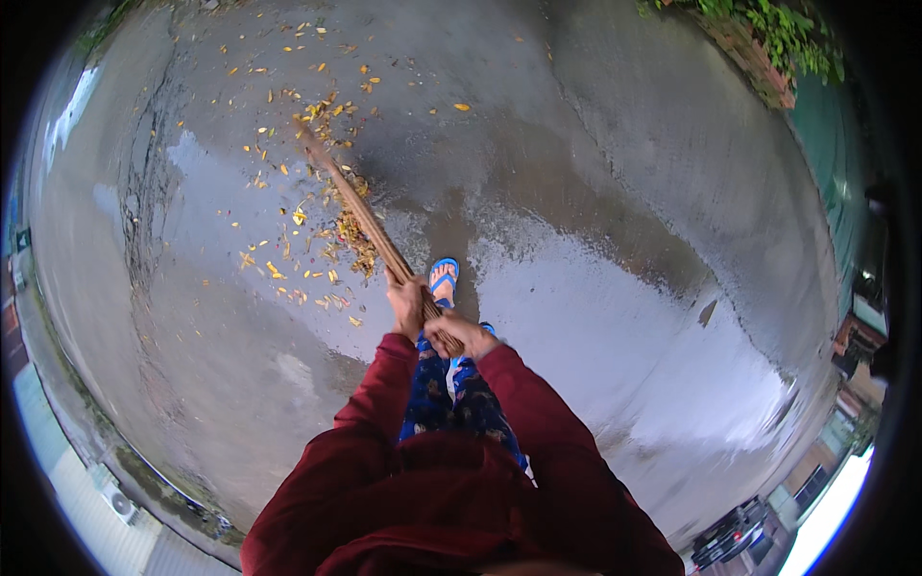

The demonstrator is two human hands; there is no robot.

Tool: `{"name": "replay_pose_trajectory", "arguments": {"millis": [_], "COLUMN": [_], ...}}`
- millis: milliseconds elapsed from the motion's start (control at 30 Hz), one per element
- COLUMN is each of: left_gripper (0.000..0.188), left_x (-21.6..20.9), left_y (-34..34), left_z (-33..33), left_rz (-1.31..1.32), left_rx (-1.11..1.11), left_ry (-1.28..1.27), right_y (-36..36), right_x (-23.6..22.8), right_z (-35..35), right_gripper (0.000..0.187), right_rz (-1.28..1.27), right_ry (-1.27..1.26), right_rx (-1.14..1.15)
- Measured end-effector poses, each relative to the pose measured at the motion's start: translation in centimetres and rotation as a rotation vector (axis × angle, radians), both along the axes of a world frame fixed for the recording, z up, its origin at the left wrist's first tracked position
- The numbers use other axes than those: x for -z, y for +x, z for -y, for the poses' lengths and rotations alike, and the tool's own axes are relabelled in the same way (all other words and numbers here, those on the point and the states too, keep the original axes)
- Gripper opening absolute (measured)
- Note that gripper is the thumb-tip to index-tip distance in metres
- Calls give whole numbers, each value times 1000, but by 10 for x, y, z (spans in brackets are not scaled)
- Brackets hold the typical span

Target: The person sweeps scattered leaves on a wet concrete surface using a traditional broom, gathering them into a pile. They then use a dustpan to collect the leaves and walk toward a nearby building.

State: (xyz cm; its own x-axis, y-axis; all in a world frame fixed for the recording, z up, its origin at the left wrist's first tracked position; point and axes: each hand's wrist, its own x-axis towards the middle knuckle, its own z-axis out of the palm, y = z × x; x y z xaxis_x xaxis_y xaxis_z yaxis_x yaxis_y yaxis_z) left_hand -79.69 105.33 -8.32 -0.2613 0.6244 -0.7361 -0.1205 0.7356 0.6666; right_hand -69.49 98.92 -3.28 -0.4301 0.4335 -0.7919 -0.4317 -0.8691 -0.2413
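A long brown stick broom (370, 223) slants from my hands toward the upper left, its thin sticks bundled together. Farther along the bundle is my left hand (405, 305), closed around it. Nearer my body, my right hand (461, 333) grips the thick end. The broom's far tip is blurred and lies among scattered yellow leaves (334, 108). Beside the middle of the broom, a denser heap of yellow and brown leaves (355, 245) rests on the wet concrete.
Wet concrete ground (653, 336) has shiny puddled patches and cracks. My foot in a blue flip-flop (443, 276) stands close to the broom. Green plants over a brick edge (768, 72) are at the upper right; a dark car (730, 533) stands at the lower right.
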Motion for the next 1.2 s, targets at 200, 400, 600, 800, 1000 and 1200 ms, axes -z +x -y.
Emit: {"name": "replay_pose_trajectory", "arguments": {"millis": [200,400,600,800,1000,1200], "left_gripper": [90,66,27,26,70,76], "left_x": [-61,3,98,60,-14,-25], "left_y": [58,172,105,31,170,331], "left_z": [72,17,-75,-138,-154,-131], "left_rz": [263,583,693,332,-193,465], "left_rx": [332,650,315,-94,213,484], "left_ry": [24,-65,-168,-56,107,38], "right_y": [22,88,48,38,162,273], "right_x": [-91,-47,42,51,-30,-66], "right_z": [68,24,-88,-160,-157,-132], "right_gripper": [13,9,18,12,10,10], "right_rz": [169,472,360,48,101,308], "right_ry": [-168,-209,-272,7,-111,-202], "right_rx": [196,458,-19,-258,-64,217]}}
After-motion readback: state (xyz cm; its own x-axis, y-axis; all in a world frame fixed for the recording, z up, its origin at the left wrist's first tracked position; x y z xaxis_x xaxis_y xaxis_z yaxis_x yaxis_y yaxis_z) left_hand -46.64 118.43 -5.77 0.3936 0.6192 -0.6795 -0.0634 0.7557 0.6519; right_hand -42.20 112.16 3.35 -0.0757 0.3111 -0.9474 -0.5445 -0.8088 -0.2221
